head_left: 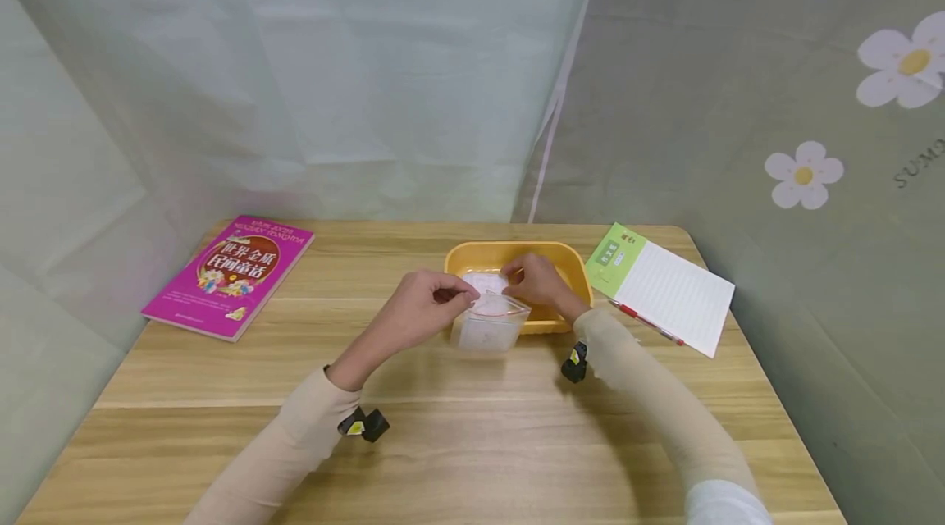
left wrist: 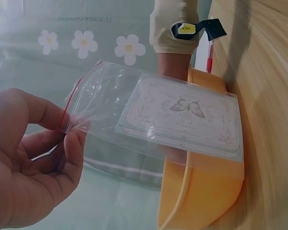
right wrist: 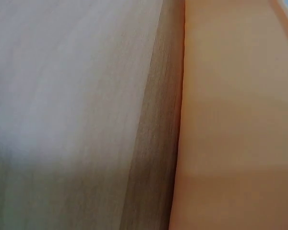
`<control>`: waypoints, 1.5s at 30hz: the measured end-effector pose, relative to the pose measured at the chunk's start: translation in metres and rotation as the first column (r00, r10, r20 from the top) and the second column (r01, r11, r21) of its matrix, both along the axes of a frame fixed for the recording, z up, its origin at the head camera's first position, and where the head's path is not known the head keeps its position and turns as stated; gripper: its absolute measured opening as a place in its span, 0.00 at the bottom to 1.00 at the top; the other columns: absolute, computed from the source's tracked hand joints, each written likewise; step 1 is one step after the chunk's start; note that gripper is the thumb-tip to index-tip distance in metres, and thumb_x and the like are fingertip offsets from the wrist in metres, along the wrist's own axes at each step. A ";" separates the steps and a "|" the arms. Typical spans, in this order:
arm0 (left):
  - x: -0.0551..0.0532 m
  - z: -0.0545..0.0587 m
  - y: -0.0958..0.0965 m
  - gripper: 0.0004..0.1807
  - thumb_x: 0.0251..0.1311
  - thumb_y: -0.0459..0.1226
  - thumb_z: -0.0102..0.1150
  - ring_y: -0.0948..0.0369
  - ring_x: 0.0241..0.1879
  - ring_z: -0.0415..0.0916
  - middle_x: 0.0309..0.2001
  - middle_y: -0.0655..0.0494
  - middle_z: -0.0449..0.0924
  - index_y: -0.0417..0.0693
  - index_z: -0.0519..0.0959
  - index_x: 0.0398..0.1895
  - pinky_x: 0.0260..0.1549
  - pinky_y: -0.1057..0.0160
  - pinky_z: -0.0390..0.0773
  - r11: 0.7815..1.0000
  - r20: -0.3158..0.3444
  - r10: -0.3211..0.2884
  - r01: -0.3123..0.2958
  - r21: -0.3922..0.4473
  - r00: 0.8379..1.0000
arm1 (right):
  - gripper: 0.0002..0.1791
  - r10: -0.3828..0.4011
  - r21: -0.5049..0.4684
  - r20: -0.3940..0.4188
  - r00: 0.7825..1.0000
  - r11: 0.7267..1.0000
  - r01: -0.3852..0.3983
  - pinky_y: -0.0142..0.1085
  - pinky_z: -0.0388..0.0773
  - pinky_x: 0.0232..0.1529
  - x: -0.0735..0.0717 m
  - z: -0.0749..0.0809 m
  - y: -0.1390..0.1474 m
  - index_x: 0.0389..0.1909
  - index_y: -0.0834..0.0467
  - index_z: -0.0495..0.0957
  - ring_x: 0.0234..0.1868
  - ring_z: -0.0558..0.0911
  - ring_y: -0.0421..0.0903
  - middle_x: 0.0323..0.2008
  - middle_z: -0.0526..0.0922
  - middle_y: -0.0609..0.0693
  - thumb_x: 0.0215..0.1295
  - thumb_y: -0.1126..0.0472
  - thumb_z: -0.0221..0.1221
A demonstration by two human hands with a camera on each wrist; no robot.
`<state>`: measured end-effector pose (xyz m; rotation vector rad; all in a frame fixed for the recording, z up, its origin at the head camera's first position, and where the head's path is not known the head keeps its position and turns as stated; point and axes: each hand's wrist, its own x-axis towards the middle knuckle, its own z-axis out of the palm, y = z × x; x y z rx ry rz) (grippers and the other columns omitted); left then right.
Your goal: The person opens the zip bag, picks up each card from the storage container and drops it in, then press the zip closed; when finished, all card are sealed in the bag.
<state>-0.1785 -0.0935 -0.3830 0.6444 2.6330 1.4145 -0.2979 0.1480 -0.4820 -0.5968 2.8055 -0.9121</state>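
Observation:
A clear zip bag (left wrist: 110, 96) with a red-edged top hangs from my left hand (head_left: 421, 312), whose thumb and fingers pinch the zip corner. Inside it lie pale cards (left wrist: 182, 117) printed with a butterfly and ornate borders. The bag is tilted in front of a yellow plastic basket (head_left: 579, 295). My right hand (head_left: 537, 279) reaches into this basket, fingers bent, at the right edge of a white paper or card (head_left: 483, 282). Whether its fingertips grip that piece is not clear. The right wrist view catches only basket wall and tabletop, without the hand.
A purple book (head_left: 232, 275) lies at the far left of the wooden table (head_left: 443, 443). Right of the basket are a lined notepad (head_left: 675, 291) with a green header and a red pen (head_left: 645, 321). Fabric walls (head_left: 369, 98) stand behind and beside the table.

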 end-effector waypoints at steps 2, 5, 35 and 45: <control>0.000 0.000 0.000 0.08 0.68 0.36 0.62 0.64 0.36 0.83 0.39 0.57 0.88 0.47 0.90 0.41 0.38 0.62 0.83 1.000 0.001 0.005 -0.005 -0.002 1.000 | 0.15 -0.005 -0.003 0.008 1.000 1.000 0.005 0.34 0.75 0.39 0.000 0.000 0.000 0.44 0.62 0.88 0.32 0.79 0.45 0.31 0.85 0.52 0.55 0.64 0.75; 0.000 0.001 0.000 0.08 0.68 0.36 0.62 0.64 0.36 0.83 0.38 0.56 0.88 0.47 0.90 0.41 0.38 0.62 0.83 1.000 -0.002 0.008 -0.008 -0.007 1.000 | 0.16 -0.008 -0.008 0.018 1.000 1.000 0.008 0.35 0.76 0.40 0.000 -0.001 0.000 0.45 0.62 0.87 0.33 0.79 0.45 0.31 0.85 0.52 0.55 0.64 0.75; 0.002 0.002 -0.002 0.08 0.68 0.36 0.61 0.63 0.36 0.83 0.39 0.56 0.88 0.46 0.90 0.41 0.37 0.61 0.83 1.000 0.010 0.006 -0.006 0.013 1.000 | 0.10 -0.006 -0.314 0.132 0.991 0.948 0.048 0.43 0.85 0.43 0.011 0.022 0.016 0.46 0.65 0.86 0.37 0.86 0.46 0.38 0.88 0.56 0.66 0.66 0.67; 0.001 0.001 -0.003 0.09 0.68 0.37 0.61 0.62 0.36 0.82 0.39 0.56 0.88 0.44 0.90 0.42 0.36 0.61 0.83 1.000 0.015 0.004 -0.004 0.008 1.000 | 0.07 -0.031 -0.300 0.036 0.999 0.953 0.041 0.38 0.85 0.38 0.022 0.039 0.024 0.43 0.61 0.88 0.35 0.86 0.46 0.36 0.88 0.53 0.66 0.63 0.68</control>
